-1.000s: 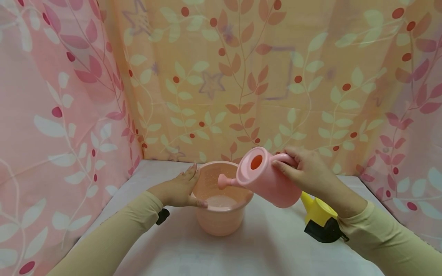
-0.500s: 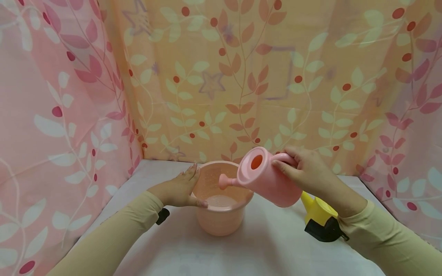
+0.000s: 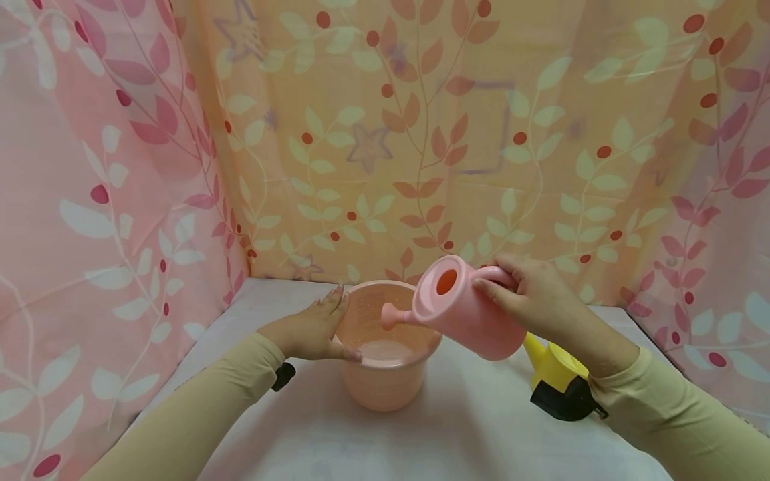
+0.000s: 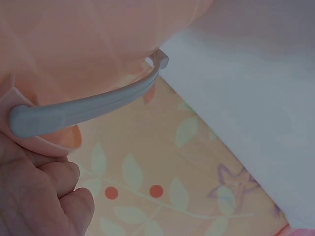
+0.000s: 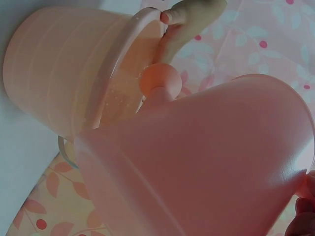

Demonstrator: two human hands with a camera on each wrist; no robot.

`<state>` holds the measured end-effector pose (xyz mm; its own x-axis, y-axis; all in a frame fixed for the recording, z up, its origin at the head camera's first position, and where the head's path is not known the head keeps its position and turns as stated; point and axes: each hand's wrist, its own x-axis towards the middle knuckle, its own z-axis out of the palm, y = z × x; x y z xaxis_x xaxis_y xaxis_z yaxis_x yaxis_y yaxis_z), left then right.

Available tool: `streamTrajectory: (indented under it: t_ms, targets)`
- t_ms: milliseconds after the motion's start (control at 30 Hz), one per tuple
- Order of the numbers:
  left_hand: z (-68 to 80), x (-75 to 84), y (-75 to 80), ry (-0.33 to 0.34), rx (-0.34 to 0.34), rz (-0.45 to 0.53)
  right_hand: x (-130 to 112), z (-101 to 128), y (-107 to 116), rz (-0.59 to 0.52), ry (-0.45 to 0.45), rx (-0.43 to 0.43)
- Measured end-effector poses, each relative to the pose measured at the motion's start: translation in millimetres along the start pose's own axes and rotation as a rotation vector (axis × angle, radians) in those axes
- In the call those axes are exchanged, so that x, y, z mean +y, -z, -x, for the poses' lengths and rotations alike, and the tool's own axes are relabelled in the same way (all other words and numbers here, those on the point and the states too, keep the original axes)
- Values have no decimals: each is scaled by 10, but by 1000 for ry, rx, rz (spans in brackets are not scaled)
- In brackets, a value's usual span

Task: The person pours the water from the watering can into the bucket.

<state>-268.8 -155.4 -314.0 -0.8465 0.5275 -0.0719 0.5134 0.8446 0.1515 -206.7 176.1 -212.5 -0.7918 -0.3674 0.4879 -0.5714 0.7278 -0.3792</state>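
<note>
Head view shows a white table [image 3: 469,427] with a pink bucket [image 3: 385,384] near its middle, and a pink watering can [image 3: 466,314] tilted above it, spout [image 3: 394,314] over the rim. Just right sits a yellow can [image 3: 556,367]. Tilting further or drifting left could spill water onto the table, I judge. The right hand [image 3: 535,297] wraps the can's handle, wrist raised; the left hand [image 3: 313,331] grips the bucket's left rim, thumb inside.

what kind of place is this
Probably a small staged tabletop booth, not a real garden: leaf-print curtains close in a white table, where a pink watering can tips over a pink bucket.
</note>
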Motion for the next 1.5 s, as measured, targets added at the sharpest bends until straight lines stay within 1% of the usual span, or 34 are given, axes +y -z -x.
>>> streamTrajectory:
  t_ms: [500, 800, 1100, 1267, 1500]
  targets:
    - [6, -3, -3, -7, 9, 18, -14, -4, 6, -10, -4, -13]
    - [4, -5, -3, 13, -1, 12, -11, -2, 8, -14, -1, -13]
    - [3, -7, -5, -11, 7, 13, -11, -6, 10, -7, 1, -11]
    - [2, -7, -2, -12, 1, -2, -2, -8, 9, 4, 16, 1]
    - [3, -4, 2, -12, -4, 6, 3, -5, 5, 6, 17, 2]
